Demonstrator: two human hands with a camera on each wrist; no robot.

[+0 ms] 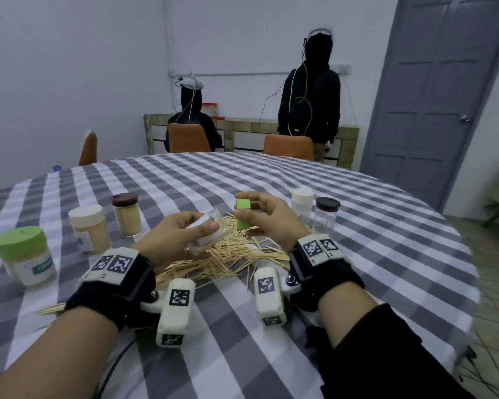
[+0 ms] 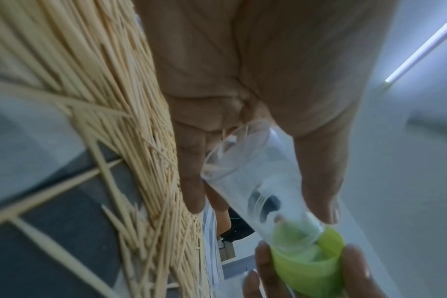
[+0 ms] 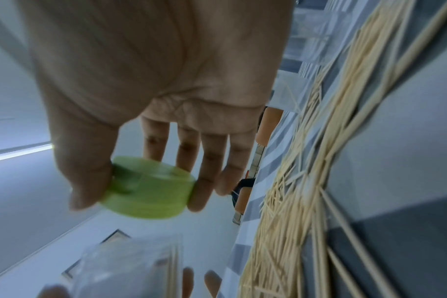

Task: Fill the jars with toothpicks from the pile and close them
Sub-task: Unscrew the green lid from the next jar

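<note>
Toothpicks (image 1: 228, 254) await: left hand (image 1: 179, 234) grips the empty jar (image 1: 208, 234), right fingers (image 3: 204, 181) pinch its green lid (image 3: 151, 193), so filling likely comes next.

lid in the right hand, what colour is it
Light green lid, pinched by the right hand; clearest in the right wrist view.

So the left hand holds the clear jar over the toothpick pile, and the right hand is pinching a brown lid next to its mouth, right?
Not quite: the lid is green, not brown, as the right wrist view shows plainly. The rest stands: the left hand holds the clear jar over the toothpick pile, and the right hand pinches the lid at its mouth.
</note>
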